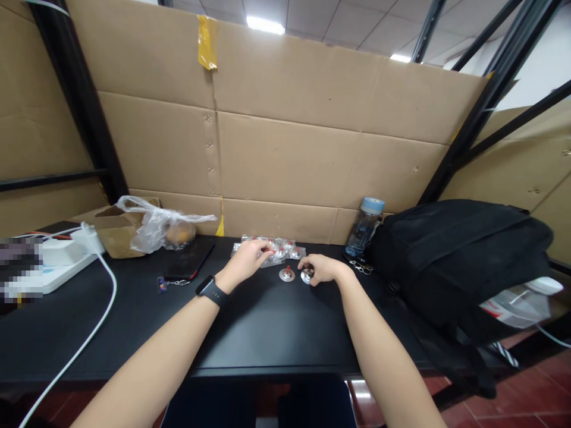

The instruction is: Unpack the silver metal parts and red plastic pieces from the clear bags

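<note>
My left hand (248,259), with a dark watch at its wrist, is closed in a pinch at the near edge of a pile of clear plastic packets (292,253). A small red piece (269,250) shows at its fingertips. Inside the packets are shiny round things with red parts. Thumb and fingers of my right hand (325,268) are closed around the rim of a silver disc (306,276) on the black table. Between the two hands lies another silver disc (284,276) with an upright red stem.
A black phone (190,259) with a keychain lies left of the packets, before a plastic bag (154,229) and a carton. A white power strip (66,261) trails a cable. To the right stand a water bottle (362,229) and black backpack (459,255). Cardboard (285,154) walls the back.
</note>
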A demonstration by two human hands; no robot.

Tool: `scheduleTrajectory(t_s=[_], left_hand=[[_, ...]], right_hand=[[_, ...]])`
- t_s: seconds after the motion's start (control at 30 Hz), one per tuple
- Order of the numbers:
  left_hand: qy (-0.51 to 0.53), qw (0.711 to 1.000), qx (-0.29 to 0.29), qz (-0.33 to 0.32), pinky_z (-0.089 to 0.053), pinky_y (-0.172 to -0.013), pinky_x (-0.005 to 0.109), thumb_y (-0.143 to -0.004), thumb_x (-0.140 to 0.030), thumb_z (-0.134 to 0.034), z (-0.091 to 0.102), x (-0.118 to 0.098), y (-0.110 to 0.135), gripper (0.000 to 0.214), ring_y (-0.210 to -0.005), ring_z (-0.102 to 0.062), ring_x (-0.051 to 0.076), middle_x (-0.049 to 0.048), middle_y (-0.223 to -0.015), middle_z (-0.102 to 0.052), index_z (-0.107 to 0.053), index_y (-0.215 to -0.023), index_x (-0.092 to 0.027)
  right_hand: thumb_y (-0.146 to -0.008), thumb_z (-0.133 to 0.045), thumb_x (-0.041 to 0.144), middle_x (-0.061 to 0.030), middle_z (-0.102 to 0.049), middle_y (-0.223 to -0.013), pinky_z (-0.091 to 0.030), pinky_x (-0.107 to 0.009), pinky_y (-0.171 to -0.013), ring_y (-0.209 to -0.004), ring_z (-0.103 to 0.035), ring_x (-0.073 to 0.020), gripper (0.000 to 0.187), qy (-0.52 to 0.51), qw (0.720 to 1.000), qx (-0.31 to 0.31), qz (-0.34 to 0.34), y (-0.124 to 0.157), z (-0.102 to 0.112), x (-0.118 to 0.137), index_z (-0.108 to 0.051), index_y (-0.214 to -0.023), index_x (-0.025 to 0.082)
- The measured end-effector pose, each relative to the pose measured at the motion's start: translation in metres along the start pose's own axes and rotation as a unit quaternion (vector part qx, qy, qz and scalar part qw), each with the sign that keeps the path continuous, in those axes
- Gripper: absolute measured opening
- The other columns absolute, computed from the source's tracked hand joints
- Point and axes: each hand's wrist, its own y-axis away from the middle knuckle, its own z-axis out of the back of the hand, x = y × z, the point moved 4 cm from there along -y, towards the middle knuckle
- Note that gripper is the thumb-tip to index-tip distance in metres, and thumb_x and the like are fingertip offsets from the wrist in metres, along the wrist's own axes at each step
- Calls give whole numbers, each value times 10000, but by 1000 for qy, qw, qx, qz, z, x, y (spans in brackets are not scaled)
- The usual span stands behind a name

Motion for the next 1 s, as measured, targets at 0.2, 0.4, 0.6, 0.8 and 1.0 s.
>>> scheduleTrajectory(t_s=[0.2, 0.4, 0.6, 0.8, 1.0], left_hand=[[3, 1000, -15, 9, -471, -798, 291, -951, -291, -598, 2, -1, -1, 159, -846, -680, 191, 25, -910, -754, -718, -899, -202], [45, 998, -17, 44, -479, -790, 276, -941, -316, -612, 4, 0, -2, 165, -851, -688, 185, 19, -920, -764, -725, -895, -205], [89, 995, -14, 47, -504, -769, 261, -935, -324, -610, 4, -5, -2, 184, -817, -688, 174, 28, -913, -767, -738, -907, -195], [77, 996, -19, 35, -518, -774, 280, -928, -322, -618, 0, -12, -1, 174, -809, -698, 182, 33, -907, -771, -739, -914, -198], [95, 994, -41, 47, -540, -797, 294, -906, -308, -639, 0, -15, 0, 143, -829, -724, 201, 26, -905, -783, -743, -923, -212]], right_hand=[[-545, -806, 149, -49, -721, -1131, -500, -252, -799, -951, -681, -227, 653, 13, 1000, -5, -2, 3, 2, 2, -721, -1188, 217], [-551, -817, 170, -61, -740, -1104, -507, -263, -818, -949, -692, -235, 591, 16, 1000, -13, 1, 0, 0, 1, -744, -1138, 179], [-559, -804, 147, -61, -736, -1031, -507, -277, -817, -913, -681, -226, 517, 5, 990, -120, 69, -2, 8, 4, -758, -1073, 179], [-710, -783, 258, -70, -707, -1098, -521, -293, -794, -902, -672, -190, 493, -147, 933, -285, 163, 5, 21, 36, -696, -1193, 211], [-708, -819, 315, -87, -718, -1147, -552, -327, -813, -1016, -695, -237, 543, -313, 880, -294, 204, 2, 11, 66, -661, -1218, 219]])
